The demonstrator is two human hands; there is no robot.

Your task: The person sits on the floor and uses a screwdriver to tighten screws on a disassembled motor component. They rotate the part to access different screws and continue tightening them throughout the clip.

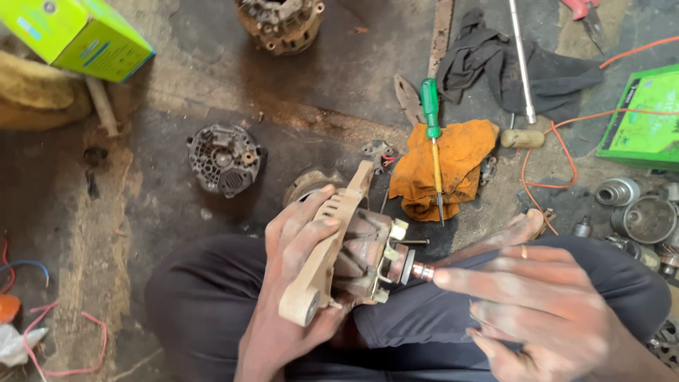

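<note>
Left hand (300, 272) wrapped round alternator rotor assembly (346, 251); right hand (544, 304) open, fingertips touching its shaft end. Lime-green box (78, 35) far left; flat green package (643, 117) far right.

Lime-green cardboard box (78, 34), blue label patches, tilted at top-left corner. Second green box (643, 117), flat, rectangular, at right edge, orange cable (566, 152) draped across top.

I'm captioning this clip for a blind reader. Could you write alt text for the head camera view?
A seated person's left hand grips a grimy alternator housing with rotor over their lap, while the right hand touches its shaft end. On the dirty floor beyond lie a green-handled screwdriver on an orange rag and another housing.
</note>
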